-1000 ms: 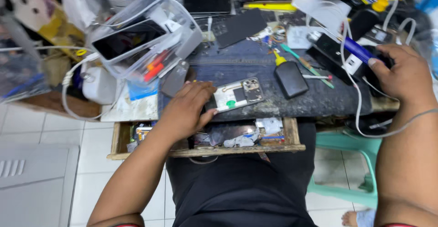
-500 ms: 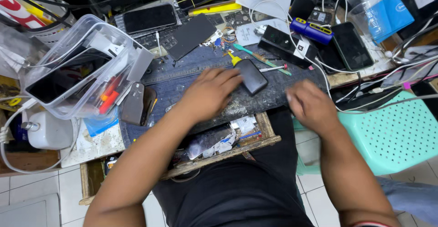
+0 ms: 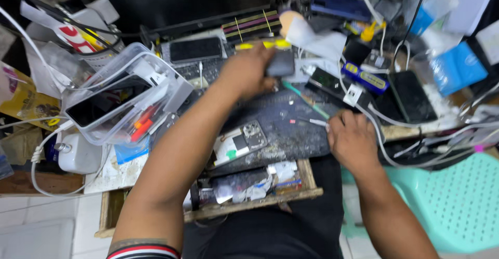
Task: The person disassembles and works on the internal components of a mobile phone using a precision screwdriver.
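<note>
We are stretching our left hand (image 3: 248,73) beyond the dark work mat (image 3: 291,129), fingers clamped on a dark phone (image 3: 281,63) lifted above the mat's far edge, while our right hand (image 3: 352,140) is resting curled at the mat's right edge, pinching a thin tool (image 3: 311,121).

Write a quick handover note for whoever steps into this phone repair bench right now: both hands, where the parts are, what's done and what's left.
Left hand: raised at the back of the mat, gripping a small dark phone-sized block.
Right hand: on the mat's right edge, pinching a thin white-tipped tool.
Opened phone: lies untouched, insides up, on the dark work mat.
Open drawer below holds scraps.
Done: phone is opened. Left: apparently everything inside it; exact step unclear.
</note>
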